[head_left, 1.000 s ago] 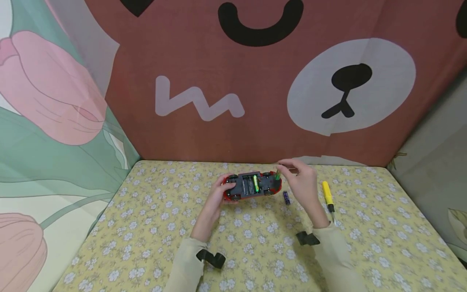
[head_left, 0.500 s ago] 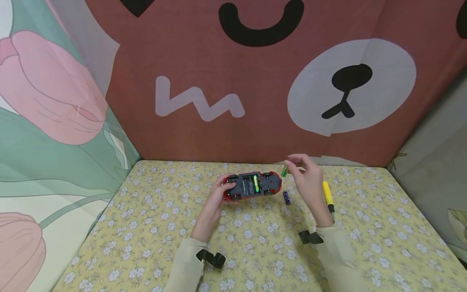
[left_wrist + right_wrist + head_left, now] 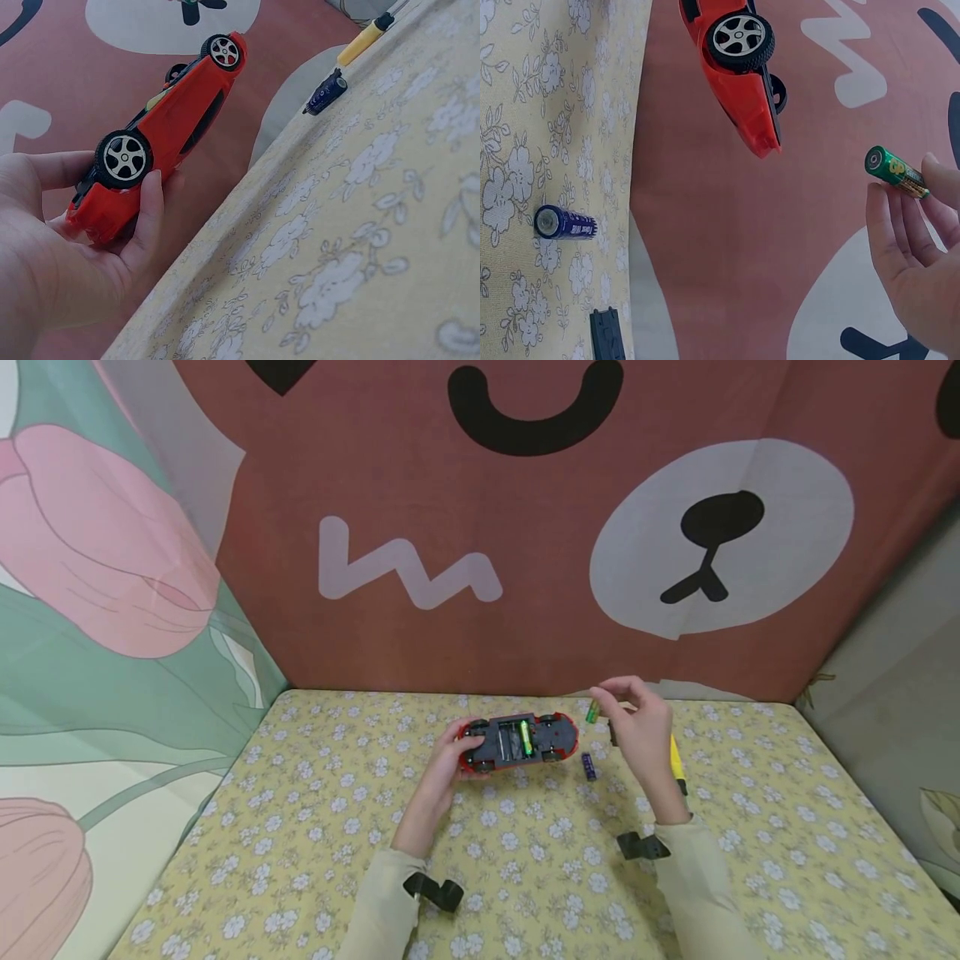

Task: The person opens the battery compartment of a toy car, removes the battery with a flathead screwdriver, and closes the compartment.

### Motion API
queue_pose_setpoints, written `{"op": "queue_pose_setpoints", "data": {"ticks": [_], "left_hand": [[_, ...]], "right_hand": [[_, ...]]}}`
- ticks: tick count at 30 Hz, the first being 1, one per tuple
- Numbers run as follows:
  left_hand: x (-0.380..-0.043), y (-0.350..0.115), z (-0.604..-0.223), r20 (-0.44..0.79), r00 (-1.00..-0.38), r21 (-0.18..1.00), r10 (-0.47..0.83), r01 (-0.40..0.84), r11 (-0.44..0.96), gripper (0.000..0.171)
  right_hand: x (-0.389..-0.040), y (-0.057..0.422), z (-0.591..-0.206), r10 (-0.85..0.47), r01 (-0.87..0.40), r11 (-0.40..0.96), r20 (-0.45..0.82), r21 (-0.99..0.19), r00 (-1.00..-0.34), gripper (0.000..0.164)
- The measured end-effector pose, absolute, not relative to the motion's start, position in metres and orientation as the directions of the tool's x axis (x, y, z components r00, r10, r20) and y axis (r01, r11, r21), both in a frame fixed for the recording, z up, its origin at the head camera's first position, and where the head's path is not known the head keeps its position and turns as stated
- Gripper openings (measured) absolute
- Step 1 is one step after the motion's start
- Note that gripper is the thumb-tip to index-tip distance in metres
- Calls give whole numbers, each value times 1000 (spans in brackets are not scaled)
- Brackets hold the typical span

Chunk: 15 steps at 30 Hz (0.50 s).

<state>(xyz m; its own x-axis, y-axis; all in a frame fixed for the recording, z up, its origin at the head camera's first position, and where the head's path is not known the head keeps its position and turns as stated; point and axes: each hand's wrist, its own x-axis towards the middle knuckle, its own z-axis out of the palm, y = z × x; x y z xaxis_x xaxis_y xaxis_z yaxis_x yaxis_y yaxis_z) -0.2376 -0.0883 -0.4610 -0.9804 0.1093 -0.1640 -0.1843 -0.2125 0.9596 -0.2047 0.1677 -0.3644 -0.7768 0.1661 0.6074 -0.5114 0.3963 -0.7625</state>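
Note:
My left hand (image 3: 444, 760) grips the end of a red toy car (image 3: 184, 120), turned so its dark underside faces up in the head view. One green battery (image 3: 526, 737) lies in the uncovered battery compartment, with an empty slot beside it. Between thumb and fingers my right hand (image 3: 637, 727) pinches another green battery (image 3: 896, 172), held in the air just off the car's right end. A dark blue battery (image 3: 588, 767) lies on the table below that hand, near the car.
The table has a yellow flowered cloth (image 3: 510, 877). A yellow-handled screwdriver (image 3: 677, 760) lies to the right, partly behind my right wrist. A small dark plastic piece (image 3: 607, 334), like a cover, lies near the blue battery. A bear-print curtain (image 3: 420, 643) hangs at the back.
My right hand has drawn back to the right with the green battery, away from over the car's end. My left hand and the car have stayed in place.

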Motion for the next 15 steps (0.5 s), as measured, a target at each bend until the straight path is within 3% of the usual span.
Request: {"op": "queue_pose_setpoints", "data": {"ticks": [15], "left_hand": [[-236, -89, -463, -143, -982, 963, 121, -166, -211, 48]], "right_hand": [[-230, 187, -393, 195, -516, 316, 587, -796, -786, 12]]}}
